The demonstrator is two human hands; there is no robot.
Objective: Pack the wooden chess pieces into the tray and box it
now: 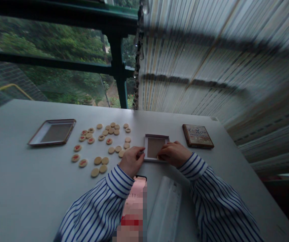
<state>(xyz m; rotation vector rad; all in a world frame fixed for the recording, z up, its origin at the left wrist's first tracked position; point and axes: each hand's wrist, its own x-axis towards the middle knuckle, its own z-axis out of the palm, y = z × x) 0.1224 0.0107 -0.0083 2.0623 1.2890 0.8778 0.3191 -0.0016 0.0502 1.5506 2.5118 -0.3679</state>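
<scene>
My left hand (132,160) is closed at the left wall of a small open box (146,148), its thumb and fingers together near the box's edge; whether it grips the wall is hard to tell. Over the box's right side, my right hand (176,153) reaches in with bent fingers, and a small pale piece, probably a round disc, barely shows under the fingertips. Round wooden discs (98,160), some with red or dark characters, lie scattered on the white table left of my left hand.
A larger open tray (30,141) lies at the left. A decorated closed box (199,136) is at the right. A phone (136,195) and a whitish translucent case (164,211) lie near me. Behind the table (33,188) are a window and striped curtains.
</scene>
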